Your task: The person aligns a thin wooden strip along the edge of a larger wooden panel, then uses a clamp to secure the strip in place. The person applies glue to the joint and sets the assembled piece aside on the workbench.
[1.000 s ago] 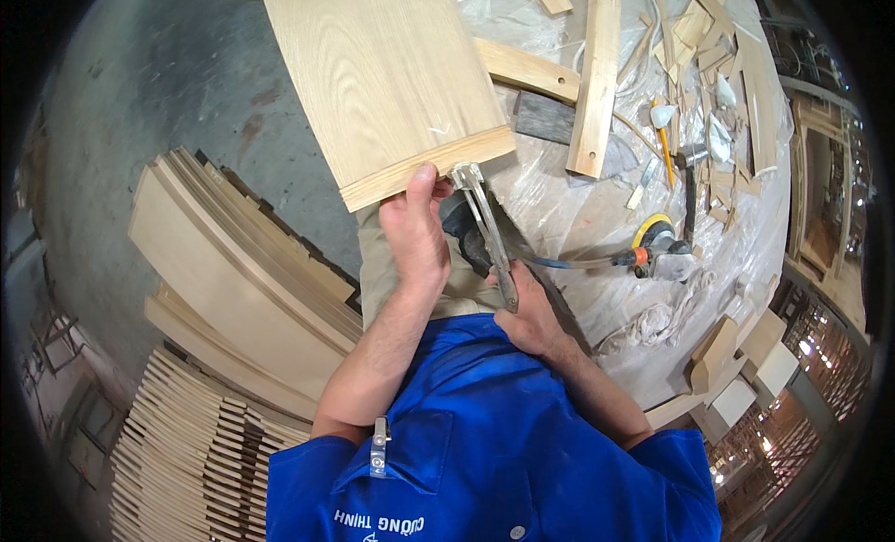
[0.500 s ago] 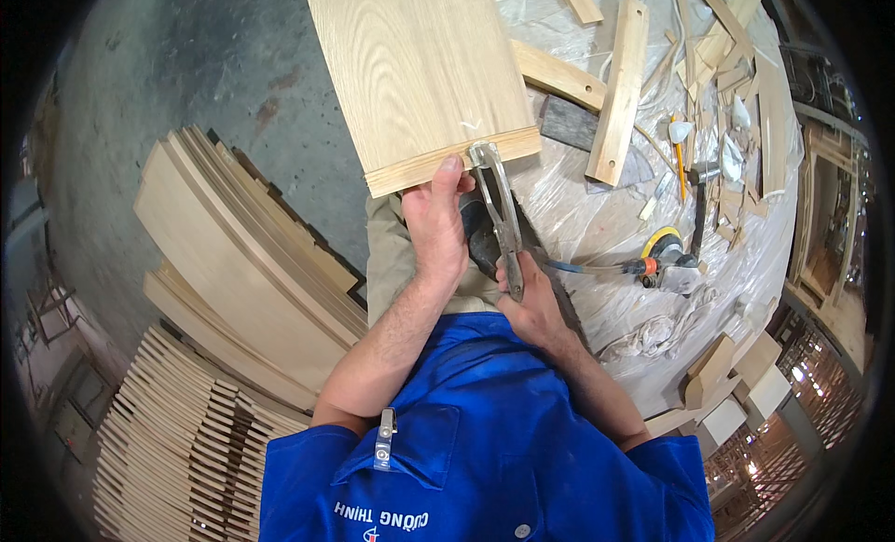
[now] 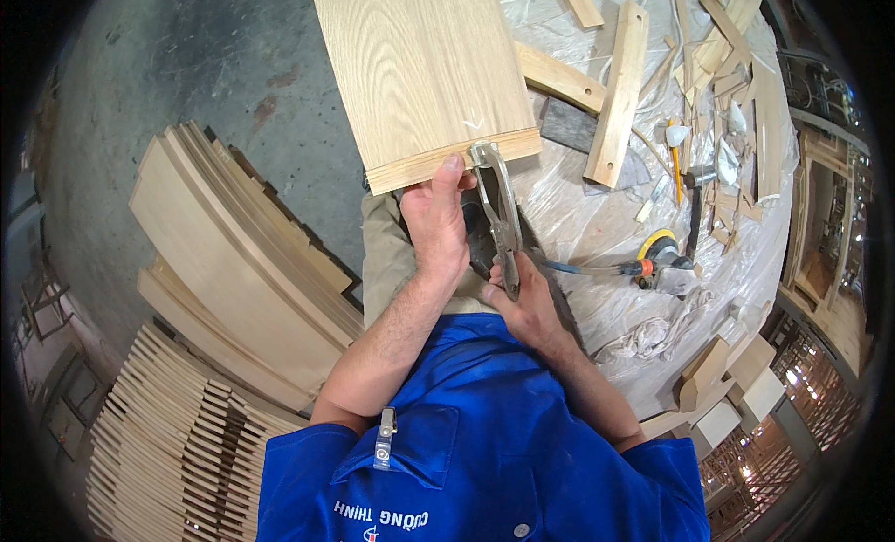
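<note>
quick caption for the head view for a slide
Left hand steadies a wood panel while the right hand clamps locking pliers on its edge.

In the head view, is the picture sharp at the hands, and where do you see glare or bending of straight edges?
Head view: sharp at the left hand, right hand and metal locking pliers; glare on the plastic sheet covering the bench; the long sides of the wooden panel bow slightly; the rim is black and the stacked boards near it look curved.

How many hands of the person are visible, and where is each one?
2. The left hand presses on the near edge of the wooden panel. The right hand holds the handles of the metal locking pliers at that edge.
</note>
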`<state>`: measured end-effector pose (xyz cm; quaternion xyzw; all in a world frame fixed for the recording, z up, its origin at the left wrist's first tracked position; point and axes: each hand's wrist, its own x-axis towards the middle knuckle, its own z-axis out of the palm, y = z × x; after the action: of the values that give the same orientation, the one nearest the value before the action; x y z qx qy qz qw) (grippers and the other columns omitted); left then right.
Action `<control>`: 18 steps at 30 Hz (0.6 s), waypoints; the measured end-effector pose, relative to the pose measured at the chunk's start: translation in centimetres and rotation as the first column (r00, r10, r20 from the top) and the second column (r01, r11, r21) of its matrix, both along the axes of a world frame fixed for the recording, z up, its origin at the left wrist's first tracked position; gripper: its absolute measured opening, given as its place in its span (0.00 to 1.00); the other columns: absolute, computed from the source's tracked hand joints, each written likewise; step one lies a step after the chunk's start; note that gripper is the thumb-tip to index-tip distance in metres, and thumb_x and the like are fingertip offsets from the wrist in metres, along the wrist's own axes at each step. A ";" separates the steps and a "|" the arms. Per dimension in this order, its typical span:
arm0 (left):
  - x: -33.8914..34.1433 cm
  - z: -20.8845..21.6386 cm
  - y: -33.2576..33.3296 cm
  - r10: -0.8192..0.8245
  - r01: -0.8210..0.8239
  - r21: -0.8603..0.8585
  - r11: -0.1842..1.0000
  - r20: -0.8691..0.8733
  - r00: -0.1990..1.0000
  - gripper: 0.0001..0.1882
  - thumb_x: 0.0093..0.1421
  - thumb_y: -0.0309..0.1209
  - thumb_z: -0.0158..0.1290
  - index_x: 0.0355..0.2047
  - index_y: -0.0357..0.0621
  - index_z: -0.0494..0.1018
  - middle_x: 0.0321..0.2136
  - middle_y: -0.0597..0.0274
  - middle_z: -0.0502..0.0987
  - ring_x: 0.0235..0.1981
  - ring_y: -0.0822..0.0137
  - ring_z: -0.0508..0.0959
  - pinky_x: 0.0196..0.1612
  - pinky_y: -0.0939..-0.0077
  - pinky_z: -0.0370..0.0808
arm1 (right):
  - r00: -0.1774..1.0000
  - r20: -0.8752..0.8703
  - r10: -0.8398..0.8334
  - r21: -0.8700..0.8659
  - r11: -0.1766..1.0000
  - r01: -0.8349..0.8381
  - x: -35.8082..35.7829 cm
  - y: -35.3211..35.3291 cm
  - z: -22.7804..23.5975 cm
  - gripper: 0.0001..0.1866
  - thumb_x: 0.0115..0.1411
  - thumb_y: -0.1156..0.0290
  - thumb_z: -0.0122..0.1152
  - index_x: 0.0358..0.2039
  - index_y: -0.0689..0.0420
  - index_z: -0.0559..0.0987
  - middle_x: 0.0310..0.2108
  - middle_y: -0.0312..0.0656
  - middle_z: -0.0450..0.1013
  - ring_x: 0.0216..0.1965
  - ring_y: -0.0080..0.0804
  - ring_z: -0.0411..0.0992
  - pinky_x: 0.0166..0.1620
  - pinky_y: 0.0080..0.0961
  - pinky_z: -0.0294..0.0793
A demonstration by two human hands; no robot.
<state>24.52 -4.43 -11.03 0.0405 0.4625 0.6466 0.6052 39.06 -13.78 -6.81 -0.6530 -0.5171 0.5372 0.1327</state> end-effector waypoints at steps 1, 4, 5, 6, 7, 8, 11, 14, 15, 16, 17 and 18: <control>0.0 0.0 0.0 0.004 -0.004 0.001 1.000 -0.002 1.000 0.16 0.68 0.34 0.59 0.52 0.40 0.73 0.43 0.63 0.78 0.41 0.72 0.76 0.43 0.70 0.75 | 1.000 0.013 0.021 0.003 1.000 -0.021 0.1 -0.1 -0.2 0.19 0.57 0.71 0.65 0.47 0.64 0.73 0.36 0.48 0.74 0.39 0.41 0.76 0.47 0.35 0.75; 0.2 0.1 0.0 0.015 -0.015 0.003 1.000 -0.012 1.000 0.17 0.68 0.34 0.59 0.52 0.40 0.73 0.43 0.63 0.78 0.41 0.72 0.76 0.43 0.70 0.75 | 0.998 0.031 0.046 0.020 0.999 -0.046 0.2 -0.1 -0.1 0.19 0.58 0.71 0.65 0.47 0.65 0.72 0.37 0.50 0.75 0.40 0.43 0.76 0.47 0.36 0.76; 0.2 0.2 0.1 0.017 -0.017 0.003 1.000 -0.017 1.000 0.17 0.67 0.34 0.60 0.52 0.39 0.72 0.43 0.63 0.78 0.41 0.72 0.76 0.43 0.70 0.75 | 0.998 0.033 0.047 0.027 0.998 -0.048 0.2 0.0 -0.1 0.19 0.58 0.70 0.65 0.47 0.65 0.72 0.37 0.50 0.75 0.40 0.43 0.76 0.47 0.36 0.76; 0.2 0.2 0.1 0.019 -0.019 0.002 1.000 -0.021 1.000 0.18 0.67 0.35 0.60 0.52 0.39 0.72 0.43 0.63 0.77 0.41 0.72 0.76 0.43 0.70 0.75 | 0.998 0.034 0.051 0.032 0.998 -0.053 0.2 0.0 0.0 0.20 0.58 0.70 0.65 0.47 0.65 0.72 0.37 0.50 0.75 0.40 0.43 0.76 0.47 0.36 0.76; 0.3 0.2 0.1 0.019 -0.019 0.003 1.000 -0.022 1.000 0.18 0.67 0.35 0.60 0.52 0.39 0.72 0.43 0.63 0.77 0.41 0.72 0.76 0.43 0.70 0.75 | 0.998 0.033 0.055 0.037 0.998 -0.057 0.2 0.0 0.0 0.20 0.58 0.70 0.65 0.48 0.65 0.72 0.37 0.50 0.74 0.40 0.43 0.76 0.47 0.37 0.76; 0.3 0.1 0.1 0.020 -0.020 0.004 1.000 -0.023 1.000 0.18 0.67 0.35 0.60 0.52 0.39 0.72 0.43 0.64 0.77 0.41 0.72 0.76 0.43 0.70 0.75 | 0.998 0.033 0.059 0.041 0.997 -0.061 0.2 0.1 0.1 0.20 0.59 0.70 0.65 0.48 0.65 0.72 0.37 0.50 0.74 0.40 0.43 0.76 0.47 0.37 0.76; 0.3 0.1 0.0 0.019 -0.019 0.000 1.000 -0.027 0.999 0.18 0.67 0.35 0.61 0.52 0.39 0.72 0.43 0.64 0.77 0.40 0.72 0.76 0.43 0.70 0.75 | 0.999 0.011 0.050 0.029 0.998 -0.050 0.1 0.1 0.1 0.20 0.59 0.69 0.65 0.48 0.65 0.72 0.36 0.50 0.74 0.40 0.43 0.76 0.47 0.37 0.76; 0.4 0.2 0.0 0.027 -0.027 -0.002 1.000 -0.033 0.999 0.17 0.67 0.35 0.61 0.51 0.40 0.73 0.43 0.64 0.78 0.40 0.72 0.76 0.42 0.71 0.75 | 0.998 0.014 0.061 0.077 0.995 -0.062 0.3 -0.1 -0.4 0.20 0.59 0.69 0.65 0.48 0.64 0.72 0.36 0.48 0.74 0.39 0.42 0.76 0.46 0.37 0.75; 0.4 0.2 0.0 0.032 -0.032 -0.001 0.999 -0.036 0.999 0.17 0.67 0.35 0.61 0.51 0.40 0.73 0.42 0.64 0.78 0.40 0.72 0.76 0.42 0.71 0.75 | 0.998 0.018 0.056 0.088 0.995 -0.057 0.3 -0.2 -0.5 0.19 0.58 0.69 0.66 0.47 0.64 0.72 0.35 0.48 0.73 0.38 0.42 0.75 0.45 0.37 0.75; 0.4 0.2 0.1 0.030 -0.030 -0.002 1.000 -0.033 0.999 0.17 0.67 0.35 0.61 0.51 0.40 0.73 0.42 0.64 0.78 0.40 0.71 0.76 0.43 0.71 0.75 | 0.999 0.022 0.050 0.096 0.994 -0.051 0.3 -0.2 -0.6 0.19 0.58 0.69 0.66 0.47 0.63 0.72 0.35 0.47 0.73 0.38 0.41 0.75 0.44 0.37 0.74; 0.4 0.1 0.1 0.027 -0.028 -0.004 1.000 -0.030 0.999 0.17 0.67 0.35 0.61 0.51 0.40 0.73 0.42 0.64 0.78 0.40 0.71 0.76 0.43 0.71 0.75 | 0.999 0.026 0.043 0.105 0.993 -0.045 0.2 -0.1 -0.7 0.19 0.58 0.70 0.66 0.46 0.63 0.72 0.34 0.47 0.73 0.37 0.41 0.74 0.44 0.37 0.74; 0.4 -0.1 0.1 0.025 -0.025 -0.005 1.000 -0.027 0.999 0.17 0.67 0.35 0.61 0.51 0.40 0.73 0.42 0.64 0.78 0.40 0.71 0.76 0.43 0.71 0.75 | 0.999 0.017 0.034 0.080 0.996 -0.035 0.1 0.1 -0.6 0.18 0.58 0.70 0.65 0.45 0.62 0.72 0.34 0.47 0.73 0.37 0.41 0.74 0.43 0.37 0.74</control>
<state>24.95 -4.33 -11.08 0.0417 0.4728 0.6524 0.5909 39.20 -13.72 -7.44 -0.6424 -0.5504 0.5130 0.1456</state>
